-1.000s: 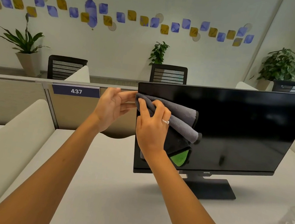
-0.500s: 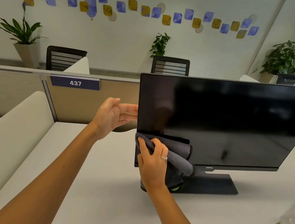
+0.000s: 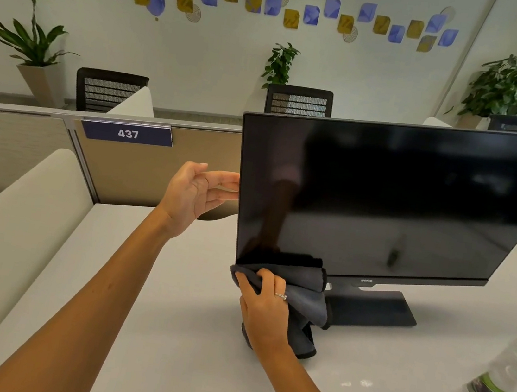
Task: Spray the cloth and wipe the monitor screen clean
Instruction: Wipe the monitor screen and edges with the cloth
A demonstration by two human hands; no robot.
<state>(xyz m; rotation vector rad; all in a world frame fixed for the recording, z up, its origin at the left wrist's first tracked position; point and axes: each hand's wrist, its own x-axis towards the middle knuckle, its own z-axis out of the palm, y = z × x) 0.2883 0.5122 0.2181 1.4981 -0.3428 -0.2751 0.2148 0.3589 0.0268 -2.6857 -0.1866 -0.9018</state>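
Right hand [image 3: 266, 310] has the grey cloth [image 3: 298, 296] bunched up in its fingers, pressed at the bottom-left corner of the monitor [image 3: 383, 196], right where the screen meets the lower bezel. The rest of the cloth droops down to the desk [image 3: 162, 348] in front of the stand [image 3: 371, 306]. Left hand [image 3: 192, 193] isn't gripping anything: fingers relaxed and mostly straight, tips resting against the monitor's left edge, looks like it's just steadying the panel.

If I were doing this pass I'd keep that left hand braced so the screen doesn't wobble, flatten the cloth a bit instead of wadding it, and work in overlapping strips toward the right, since most of the panel looks like it's yet to be covered. Light pressure only.

Desk is plain white. A clear bottle [image 3: 504, 373] with a green label sits near the right edge, well apart from the monitor. Past the desk there's a beige partition with a "437" plate [image 3: 127, 133], mesh office chairs [image 3: 110, 90], potted plants [image 3: 32, 44], and a wall with blue and yellow decals.
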